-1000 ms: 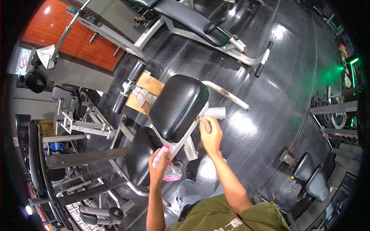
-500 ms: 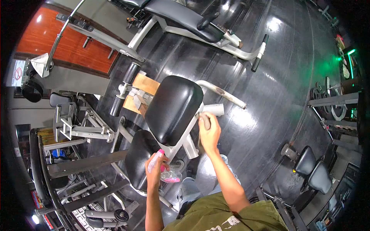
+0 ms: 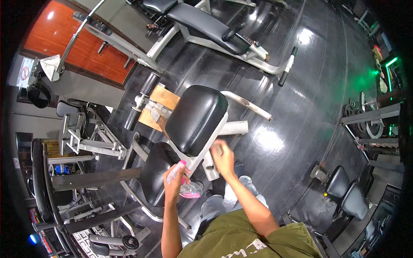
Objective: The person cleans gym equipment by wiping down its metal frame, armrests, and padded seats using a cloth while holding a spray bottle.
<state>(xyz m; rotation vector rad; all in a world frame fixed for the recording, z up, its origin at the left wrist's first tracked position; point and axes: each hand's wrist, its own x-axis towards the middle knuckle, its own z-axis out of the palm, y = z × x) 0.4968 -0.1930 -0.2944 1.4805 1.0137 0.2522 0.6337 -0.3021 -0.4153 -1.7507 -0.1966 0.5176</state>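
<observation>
My left hand (image 3: 173,182) is wrapped round a clear spray bottle (image 3: 191,190) with a pink nozzle and pink liquid, in front of the lower black seat pad (image 3: 155,172). Closed fingers show on my right hand (image 3: 221,158), which is at the white frame (image 3: 205,155) just below the upper black pad (image 3: 196,119). What the right hand holds is hidden and blurred. The upper pad is tilted, its surface shiny.
Wooden boards (image 3: 164,98) and black rollers (image 3: 149,83) adjoin the bench's far side. A long black bench (image 3: 211,28) stands beyond. A white curved bar (image 3: 247,104) sticks out right. More machines stand at left and right.
My right hand has moved down and slightly left along the white frame, from beside the upper pad's right edge to below it. My left hand still holds the bottle, nearly in place.
</observation>
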